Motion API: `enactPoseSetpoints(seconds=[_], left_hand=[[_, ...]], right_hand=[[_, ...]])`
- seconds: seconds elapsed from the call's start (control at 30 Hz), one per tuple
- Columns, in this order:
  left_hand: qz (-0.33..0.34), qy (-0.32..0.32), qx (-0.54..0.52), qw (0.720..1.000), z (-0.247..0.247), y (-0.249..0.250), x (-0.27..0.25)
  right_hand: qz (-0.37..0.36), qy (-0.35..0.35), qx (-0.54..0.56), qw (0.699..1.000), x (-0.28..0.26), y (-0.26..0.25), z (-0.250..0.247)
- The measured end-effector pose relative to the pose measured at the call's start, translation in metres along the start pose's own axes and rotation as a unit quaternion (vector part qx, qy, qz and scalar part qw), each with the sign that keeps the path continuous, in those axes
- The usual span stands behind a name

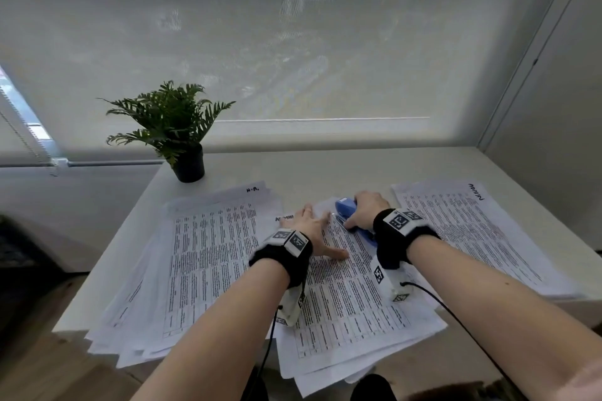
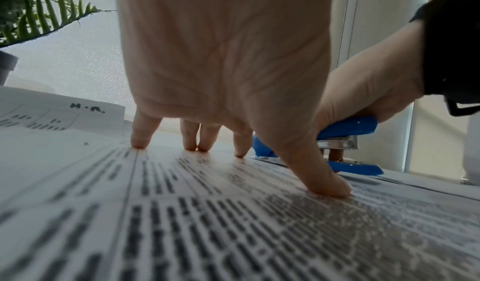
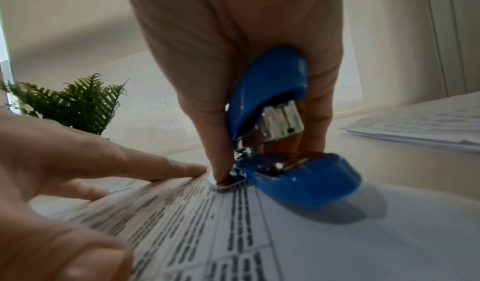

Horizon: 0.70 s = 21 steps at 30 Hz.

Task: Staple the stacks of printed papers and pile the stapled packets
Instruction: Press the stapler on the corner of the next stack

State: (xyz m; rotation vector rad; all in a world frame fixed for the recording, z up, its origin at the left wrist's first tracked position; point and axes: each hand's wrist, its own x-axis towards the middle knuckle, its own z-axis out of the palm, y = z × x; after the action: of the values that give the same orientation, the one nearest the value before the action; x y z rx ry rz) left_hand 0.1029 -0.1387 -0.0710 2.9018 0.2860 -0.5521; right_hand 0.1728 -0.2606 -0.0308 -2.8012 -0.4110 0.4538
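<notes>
A stack of printed papers (image 1: 345,296) lies in the middle of the white table (image 1: 325,169). My left hand (image 1: 312,231) presses flat on its far part, fingers spread; the fingertips (image 2: 335,191) touch the sheet (image 2: 207,224). My right hand (image 1: 368,210) grips a blue stapler (image 1: 348,208) at the stack's far right corner. In the right wrist view the stapler (image 3: 285,141) stands on the paper (image 3: 233,234) with its jaws apart, my thumb (image 3: 221,152) beside it. The left wrist view shows the stapler (image 2: 345,141) behind my thumb.
A second paper pile (image 1: 202,257) marked "H.R." lies at the left, a third (image 1: 472,231) at the right. A potted fern (image 1: 176,127) stands at the table's far left corner. A window blind (image 1: 293,42) backs the table; a wall (image 1: 560,91) is on the right.
</notes>
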Motion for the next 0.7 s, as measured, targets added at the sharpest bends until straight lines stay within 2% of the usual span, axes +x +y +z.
enactPoseSetpoints(seconds=[0.3,0.5,0.7], left_hand=[[-0.009,0.013,0.004,1.0,0.0,-0.002,0.001],[-0.01,-0.009,0.023,1.0,0.001,-0.002,0.001],[-0.013,-0.027,0.028,0.999,-0.001,-0.001,0.001]], right_hand=[[0.001,-0.007,-0.001,1.0,0.001,-0.004,0.002],[0.027,0.014,0.001,1.0,0.002,-0.006,0.009],[0.02,0.033,-0.018,0.999,0.004,-0.008,0.017]])
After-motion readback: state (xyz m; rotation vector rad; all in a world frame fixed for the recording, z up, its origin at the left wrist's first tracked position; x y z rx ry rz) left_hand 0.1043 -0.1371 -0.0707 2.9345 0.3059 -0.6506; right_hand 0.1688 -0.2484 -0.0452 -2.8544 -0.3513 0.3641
